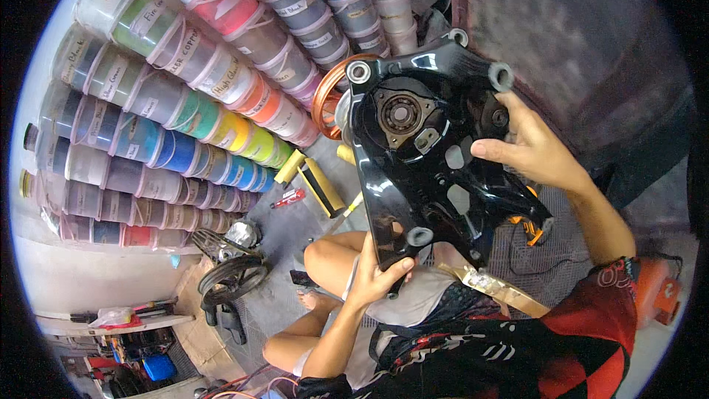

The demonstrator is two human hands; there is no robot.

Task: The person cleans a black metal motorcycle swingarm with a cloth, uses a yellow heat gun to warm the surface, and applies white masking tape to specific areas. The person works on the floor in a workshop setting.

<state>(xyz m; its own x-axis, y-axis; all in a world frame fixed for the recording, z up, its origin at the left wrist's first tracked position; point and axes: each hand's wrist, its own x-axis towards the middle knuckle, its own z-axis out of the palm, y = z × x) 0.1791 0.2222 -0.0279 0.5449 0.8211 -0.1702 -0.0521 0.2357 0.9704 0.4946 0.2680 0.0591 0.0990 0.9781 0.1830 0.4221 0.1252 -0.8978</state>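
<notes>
Black wheel [233, 279] on grey floor [282, 223]

Glossy black openwork part [419, 183], tilted

From here I'm seeing a smooth, glossy part [421, 181], metal bearing [401, 114] near its upper edge, translucent plastic tubs [196, 114], a shiny metallic rim [320, 107].

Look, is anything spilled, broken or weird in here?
Nothing clearly spilled or broken stands out. The glossy black frame, held in the left hand and right hand, shows no obvious damage. The tub stacks look slanted, perhaps from the fisheye lens.
</notes>
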